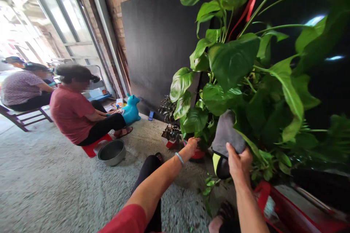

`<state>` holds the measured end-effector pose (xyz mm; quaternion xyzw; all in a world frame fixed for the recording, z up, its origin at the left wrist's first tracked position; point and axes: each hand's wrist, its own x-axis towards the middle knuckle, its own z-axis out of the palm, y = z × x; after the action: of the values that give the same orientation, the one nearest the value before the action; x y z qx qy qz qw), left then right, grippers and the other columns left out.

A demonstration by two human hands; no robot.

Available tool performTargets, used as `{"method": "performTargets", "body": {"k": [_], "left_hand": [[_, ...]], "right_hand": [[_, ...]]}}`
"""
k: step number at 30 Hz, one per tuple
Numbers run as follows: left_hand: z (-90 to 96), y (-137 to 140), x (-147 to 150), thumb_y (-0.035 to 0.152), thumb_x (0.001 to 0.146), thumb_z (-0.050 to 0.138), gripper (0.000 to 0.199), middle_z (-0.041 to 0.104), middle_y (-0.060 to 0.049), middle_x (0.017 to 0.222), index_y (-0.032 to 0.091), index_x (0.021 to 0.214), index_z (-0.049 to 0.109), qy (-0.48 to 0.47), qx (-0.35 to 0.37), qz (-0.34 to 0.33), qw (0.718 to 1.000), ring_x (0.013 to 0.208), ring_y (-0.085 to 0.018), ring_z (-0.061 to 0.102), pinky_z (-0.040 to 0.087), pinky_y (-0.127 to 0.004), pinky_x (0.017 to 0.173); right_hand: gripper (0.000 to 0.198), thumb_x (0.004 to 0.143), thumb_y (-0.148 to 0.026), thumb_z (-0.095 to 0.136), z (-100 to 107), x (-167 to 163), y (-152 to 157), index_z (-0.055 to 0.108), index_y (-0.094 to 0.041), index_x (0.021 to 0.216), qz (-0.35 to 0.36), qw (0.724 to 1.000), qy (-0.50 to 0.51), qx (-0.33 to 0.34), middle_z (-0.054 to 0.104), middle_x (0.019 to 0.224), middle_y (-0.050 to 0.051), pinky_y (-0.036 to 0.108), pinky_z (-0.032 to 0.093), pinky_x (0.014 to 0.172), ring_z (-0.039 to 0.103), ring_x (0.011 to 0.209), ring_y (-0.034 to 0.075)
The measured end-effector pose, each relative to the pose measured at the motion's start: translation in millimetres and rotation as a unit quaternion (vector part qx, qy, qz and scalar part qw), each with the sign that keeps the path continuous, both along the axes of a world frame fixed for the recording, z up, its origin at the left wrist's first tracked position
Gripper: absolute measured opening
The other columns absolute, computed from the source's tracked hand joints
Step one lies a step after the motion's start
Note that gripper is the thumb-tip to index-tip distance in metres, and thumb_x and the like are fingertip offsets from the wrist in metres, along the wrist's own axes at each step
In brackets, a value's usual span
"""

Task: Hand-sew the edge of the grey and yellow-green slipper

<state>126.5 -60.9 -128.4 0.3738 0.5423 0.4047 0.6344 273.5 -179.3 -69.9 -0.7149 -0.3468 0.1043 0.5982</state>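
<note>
My right hand (240,162) is closed around a grey cloth (226,134) with black trim and a yellow-green patch. The cloth hangs in front of the big green leaves of a potted plant (232,58). Lower down, my left hand (193,145), with a pale bangle (179,158) on the wrist, reaches in under the leaves beside a red pot (197,156). Its fingers look curled, and leaves and shadow hide what is in them.
A smaller dark-leaved plant (171,131) stands to the left. Past it are a grey basin (111,151), a blue animal-shaped toy (131,110) and a seated person (72,109) on a red stool. A red bag (276,204) lies at lower right. A dark board (161,43) leans against the brick wall.
</note>
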Motion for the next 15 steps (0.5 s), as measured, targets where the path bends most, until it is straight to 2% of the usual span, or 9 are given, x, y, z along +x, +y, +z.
{"method": "performTargets", "body": {"k": [2,4,6,8,10,11,13,15], "left_hand": [[7.0,1.9,-9.7,0.022,0.083,0.061,0.010,0.070,-0.011,0.084,0.016,0.090,0.065,0.089,0.019,0.008,0.996,0.083,-0.025,0.068,0.055,-0.036,0.075],[12.7,3.0,-19.2,0.016,0.081,0.062,0.016,0.072,-0.012,0.099,0.016,0.095,0.068,0.183,0.050,0.027,0.982,0.109,-0.030,0.066,0.053,-0.036,0.090],[15.9,0.6,-20.5,0.012,0.077,0.065,0.027,0.071,-0.013,0.113,0.016,0.104,0.070,0.279,0.107,0.030,0.954,0.129,-0.033,0.056,0.047,-0.038,0.103],[17.3,-5.1,-10.0,0.011,0.078,0.065,0.037,0.071,-0.015,0.119,0.016,0.114,0.071,0.348,0.206,-0.003,0.914,0.131,-0.034,0.055,0.043,-0.040,0.110],[19.9,-9.5,9.1,0.011,0.082,0.062,0.043,0.071,-0.015,0.122,0.016,0.123,0.070,0.359,0.324,-0.051,0.874,0.126,-0.032,0.059,0.042,-0.040,0.112],[22.6,-9.1,19.7,0.011,0.083,0.060,0.045,0.071,-0.015,0.124,0.016,0.127,0.069,0.339,0.365,-0.074,0.864,0.124,-0.031,0.061,0.042,-0.039,0.112],[31.7,-0.8,38.5,0.010,0.085,0.057,0.049,0.069,-0.015,0.130,0.015,0.133,0.067,0.292,0.397,-0.102,0.864,0.123,-0.029,0.061,0.042,-0.038,0.111],[43.7,16.1,51.2,0.005,0.085,0.056,0.047,0.066,-0.018,0.135,0.011,0.130,0.068,0.256,0.377,-0.123,0.882,0.127,-0.030,0.059,0.041,-0.038,0.111]], "right_hand": [[0.065,0.061,-0.063,0.068,-3.8,11.7,-0.9,0.069,-0.015,0.104,-0.033,0.999,0.023,0.006,0.073,0.104,0.021,0.049,0.052,0.088,0.068,0.098,0.038],[0.065,0.058,-0.062,0.072,-13.5,21.1,-10.2,0.069,-0.017,0.105,-0.050,0.998,0.035,0.008,0.074,0.098,0.016,0.046,0.053,0.084,0.068,0.093,0.035],[0.065,0.056,-0.063,0.074,-23.0,26.2,-21.8,0.070,-0.018,0.103,-0.049,0.998,0.044,0.003,0.074,0.094,0.014,0.046,0.052,0.082,0.068,0.089,0.034],[0.065,0.056,-0.064,0.075,-27.5,26.9,-30.5,0.071,-0.018,0.102,-0.028,0.998,0.055,0.002,0.074,0.095,0.014,0.045,0.052,0.083,0.068,0.090,0.034],[0.065,0.057,-0.063,0.077,-26.4,25.4,-35.7,0.071,-0.017,0.103,-0.014,0.998,0.062,0.003,0.074,0.097,0.014,0.046,0.052,0.085,0.068,0.091,0.034],[0.065,0.058,-0.063,0.077,-24.6,24.7,-37.6,0.071,-0.017,0.104,-0.011,0.998,0.063,0.005,0.074,0.098,0.014,0.046,0.052,0.085,0.068,0.092,0.034],[0.065,0.060,-0.062,0.078,-20.7,24.8,-41.3,0.072,-0.017,0.106,-0.006,0.998,0.064,0.011,0.075,0.098,0.013,0.046,0.052,0.085,0.068,0.091,0.033],[0.066,0.062,-0.062,0.079,-19.0,28.0,-45.5,0.072,-0.017,0.110,-0.003,0.998,0.052,0.017,0.075,0.097,0.012,0.045,0.053,0.083,0.069,0.089,0.032]]}}
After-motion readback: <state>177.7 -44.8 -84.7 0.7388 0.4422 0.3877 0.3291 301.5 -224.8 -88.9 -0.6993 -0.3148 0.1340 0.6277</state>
